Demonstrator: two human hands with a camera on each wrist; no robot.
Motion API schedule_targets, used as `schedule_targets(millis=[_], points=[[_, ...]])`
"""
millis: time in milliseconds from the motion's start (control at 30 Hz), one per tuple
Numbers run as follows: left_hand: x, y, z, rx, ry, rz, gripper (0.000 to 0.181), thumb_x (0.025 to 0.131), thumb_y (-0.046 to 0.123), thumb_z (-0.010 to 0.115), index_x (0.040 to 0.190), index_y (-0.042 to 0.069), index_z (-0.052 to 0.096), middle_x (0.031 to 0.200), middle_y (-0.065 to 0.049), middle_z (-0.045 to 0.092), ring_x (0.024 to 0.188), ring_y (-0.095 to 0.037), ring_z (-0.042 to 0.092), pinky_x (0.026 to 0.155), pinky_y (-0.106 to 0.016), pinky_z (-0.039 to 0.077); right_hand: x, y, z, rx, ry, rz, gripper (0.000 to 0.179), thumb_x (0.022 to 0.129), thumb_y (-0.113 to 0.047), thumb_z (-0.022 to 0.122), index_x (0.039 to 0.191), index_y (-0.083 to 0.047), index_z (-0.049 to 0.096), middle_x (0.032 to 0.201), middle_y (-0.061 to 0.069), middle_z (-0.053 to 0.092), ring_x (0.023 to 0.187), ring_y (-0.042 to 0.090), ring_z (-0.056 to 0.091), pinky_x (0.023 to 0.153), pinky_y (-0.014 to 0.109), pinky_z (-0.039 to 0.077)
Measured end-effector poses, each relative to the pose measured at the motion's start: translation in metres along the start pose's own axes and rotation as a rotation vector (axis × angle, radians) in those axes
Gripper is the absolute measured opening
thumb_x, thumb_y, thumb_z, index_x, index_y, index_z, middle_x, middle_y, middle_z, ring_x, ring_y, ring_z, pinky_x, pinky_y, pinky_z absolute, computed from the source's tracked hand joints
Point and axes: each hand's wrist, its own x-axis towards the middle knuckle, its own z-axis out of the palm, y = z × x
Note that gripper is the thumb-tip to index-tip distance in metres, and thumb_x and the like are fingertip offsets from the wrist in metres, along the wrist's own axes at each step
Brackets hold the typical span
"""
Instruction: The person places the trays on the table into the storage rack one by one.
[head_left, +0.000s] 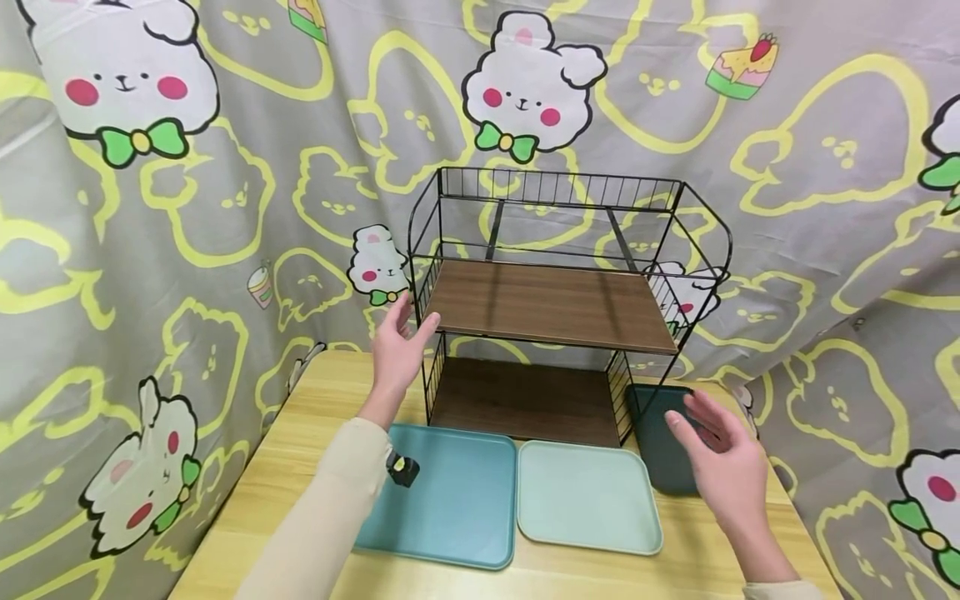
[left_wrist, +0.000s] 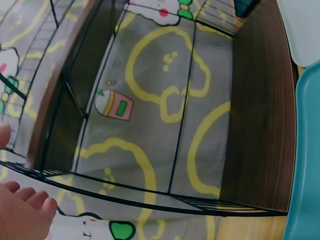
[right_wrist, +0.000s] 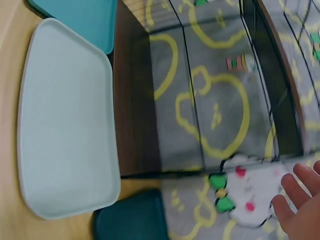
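Observation:
A two-tier black wire rack point(head_left: 555, 340) with brown wood-look shelves stands at the back of the table. My left hand point(head_left: 399, 346) is raised beside its left end, thumb and fingers spread apart, holding nothing. On the other side my right hand point(head_left: 723, 458) hovers in front of the rack's right end, fingers loosely bent and nothing in them. Both hands also show at the rack's ends in the wrist views, the left one point(left_wrist: 25, 212) at the lower left and the right one point(right_wrist: 302, 205) at the lower right. Both shelves are bare.
A blue tray point(head_left: 457, 500) and a pale green tray point(head_left: 588, 498) lie side by side before the rack. A dark teal tray point(head_left: 663, 437) lies right of it, partly behind my right hand. Patterned grey cloth point(head_left: 300, 208) hangs around the wooden table point(head_left: 262, 500).

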Motion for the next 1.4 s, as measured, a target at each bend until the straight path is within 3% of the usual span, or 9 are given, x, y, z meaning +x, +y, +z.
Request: schedule_targets(millis=[133, 233, 367, 567, 933, 1167, 1400], points=[[0.006, -0.005, 0.005, -0.01, -0.031, -0.033, 0.073, 0.102, 0.031, 0.074, 0.165, 0.014, 0.039, 0.169, -0.013, 0.043, 0.158, -0.027, 0.041, 0.13, -0.042, 0.038, 0.016, 0.023, -0.014, 0.214, 0.127, 0.124, 0.052, 0.092, -0.022, 0.086, 0.141, -0.016, 0.069, 0.108, -0.029, 0.076, 0.1, -0.015, 0.067, 0.081, -0.002, 0.049], [0.008, -0.01, 0.007, -0.011, -0.048, -0.051, 0.07, 0.104, 0.031, 0.071, 0.164, 0.012, 0.04, 0.168, -0.015, 0.043, 0.158, -0.029, 0.041, 0.131, -0.042, 0.037, 0.027, 0.042, -0.024, 0.327, 0.185, 0.181, 0.048, 0.091, -0.019, 0.086, 0.136, -0.016, 0.072, 0.102, -0.028, 0.078, 0.094, -0.014, 0.069, 0.079, -0.002, 0.05], [0.008, -0.016, 0.01, -0.046, -0.075, -0.063, 0.067, 0.104, 0.032, 0.07, 0.163, 0.013, 0.043, 0.168, -0.012, 0.044, 0.158, -0.027, 0.04, 0.132, -0.041, 0.034, 0.039, 0.068, -0.036, 0.396, 0.229, 0.221, 0.047, 0.091, -0.015, 0.085, 0.136, -0.014, 0.071, 0.097, -0.026, 0.078, 0.086, -0.013, 0.071, 0.078, -0.002, 0.051], [0.006, -0.019, 0.01, -0.118, -0.076, -0.064, 0.064, 0.104, 0.028, 0.07, 0.162, 0.016, 0.045, 0.169, -0.009, 0.044, 0.158, -0.024, 0.041, 0.131, -0.039, 0.036, 0.051, 0.102, -0.048, 0.357, 0.24, 0.283, 0.056, 0.092, -0.02, 0.084, 0.144, -0.012, 0.065, 0.09, -0.033, 0.074, 0.083, -0.017, 0.067, 0.076, -0.004, 0.048], [0.005, -0.025, 0.013, -0.206, 0.016, -0.021, 0.052, 0.103, 0.018, 0.071, 0.153, 0.012, 0.057, 0.158, -0.006, 0.058, 0.149, -0.019, 0.053, 0.124, -0.035, 0.044, 0.06, 0.165, -0.045, 0.313, 0.26, 0.31, 0.07, 0.091, -0.017, 0.085, 0.153, -0.002, 0.055, 0.085, -0.039, 0.068, 0.079, -0.021, 0.063, 0.073, -0.004, 0.048], [0.005, -0.022, 0.012, -0.198, 0.011, -0.051, 0.051, 0.103, 0.015, 0.072, 0.152, 0.013, 0.059, 0.158, -0.008, 0.058, 0.147, -0.021, 0.055, 0.123, -0.036, 0.046, 0.057, 0.2, -0.041, 0.053, 0.23, 0.334, 0.069, 0.095, -0.029, 0.081, 0.153, -0.001, 0.055, 0.081, -0.049, 0.053, 0.081, -0.025, 0.052, 0.071, -0.005, 0.043], [0.005, -0.018, 0.012, -0.202, 0.009, -0.059, 0.05, 0.103, 0.013, 0.071, 0.152, 0.014, 0.059, 0.157, -0.008, 0.059, 0.147, -0.022, 0.056, 0.121, -0.035, 0.047, 0.061, 0.219, -0.044, -0.034, 0.147, 0.414, 0.08, 0.096, -0.042, 0.078, 0.159, -0.003, 0.047, 0.078, -0.05, 0.045, 0.077, -0.028, 0.042, 0.068, -0.004, 0.041]])
